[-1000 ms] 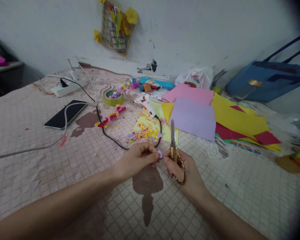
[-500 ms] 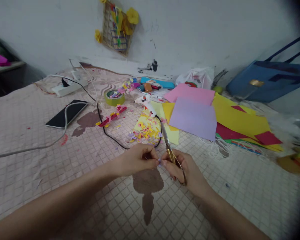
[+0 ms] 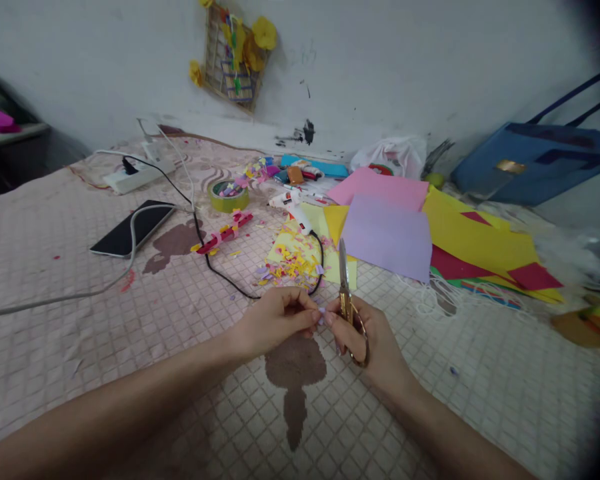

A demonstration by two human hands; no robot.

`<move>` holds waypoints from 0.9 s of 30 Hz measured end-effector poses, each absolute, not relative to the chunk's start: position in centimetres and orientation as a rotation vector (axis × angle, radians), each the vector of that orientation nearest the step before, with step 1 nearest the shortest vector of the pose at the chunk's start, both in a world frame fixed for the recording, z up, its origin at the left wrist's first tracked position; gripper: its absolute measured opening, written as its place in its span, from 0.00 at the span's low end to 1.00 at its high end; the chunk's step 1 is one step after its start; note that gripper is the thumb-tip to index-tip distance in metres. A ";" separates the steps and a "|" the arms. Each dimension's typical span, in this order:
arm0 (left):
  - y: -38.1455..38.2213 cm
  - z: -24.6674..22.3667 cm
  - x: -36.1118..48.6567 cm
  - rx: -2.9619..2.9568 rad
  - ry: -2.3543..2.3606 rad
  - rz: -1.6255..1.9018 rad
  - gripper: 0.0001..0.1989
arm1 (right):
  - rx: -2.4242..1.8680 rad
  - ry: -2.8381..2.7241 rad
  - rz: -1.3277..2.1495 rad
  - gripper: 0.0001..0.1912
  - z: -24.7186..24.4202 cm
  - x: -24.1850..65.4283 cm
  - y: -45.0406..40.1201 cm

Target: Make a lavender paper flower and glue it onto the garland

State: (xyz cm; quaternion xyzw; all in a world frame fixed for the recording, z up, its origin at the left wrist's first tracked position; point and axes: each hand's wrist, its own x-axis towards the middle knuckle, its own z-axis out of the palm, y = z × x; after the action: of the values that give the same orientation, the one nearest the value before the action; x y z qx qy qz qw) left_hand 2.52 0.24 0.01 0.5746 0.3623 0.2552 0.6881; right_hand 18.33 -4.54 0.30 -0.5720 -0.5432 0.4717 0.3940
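Observation:
A tiny light-purple piece (image 3: 321, 316), perhaps paper or foam, is pinched between the fingertips of my left hand (image 3: 280, 319) and touched from the other side by those of my right hand (image 3: 373, 337). Gold-handled scissors (image 3: 346, 293) stay in my right hand, their handle loop around the fingers and the blades pointing up and away. Beyond my hands, yellow, pink and purple scraps (image 3: 294, 263) lie heaped on a pale yellow sheet (image 3: 347, 272). A white glue gun (image 3: 300, 217) rests at the top of that heap.
Left of the scraps are a red stick with paper bits (image 3: 225, 233), a green tape roll (image 3: 229, 197), a phone (image 3: 130, 230) and a power strip (image 3: 139, 177). To the right lie a purple sheet (image 3: 387, 237), yellow sheets (image 3: 480, 233), white string (image 3: 437, 299) and a blue bag (image 3: 535, 163).
The scissors in my right hand have swung more upright, their tips shifting right. Both hands remain close together at the purple piece, which shows slightly more between the fingertips.

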 end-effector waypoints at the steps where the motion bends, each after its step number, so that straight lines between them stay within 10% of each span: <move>1: 0.4 0.2 2.4 1.263 0.802 0.580 0.10 | -1.431 -1.376 1.219 0.12 0.4 18.3 -4.6; 27: 2.6 1.5 0.6 1.016 0.668 0.645 0.08 | -1.379 -1.644 1.506 0.24 0.7 20.4 -4.9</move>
State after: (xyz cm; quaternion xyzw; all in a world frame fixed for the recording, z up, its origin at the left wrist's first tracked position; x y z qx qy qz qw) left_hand 0.63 2.63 1.49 0.4689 0.3084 0.2975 0.7723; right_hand 20.44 -4.93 0.65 -0.5083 -0.6062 0.5551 0.2571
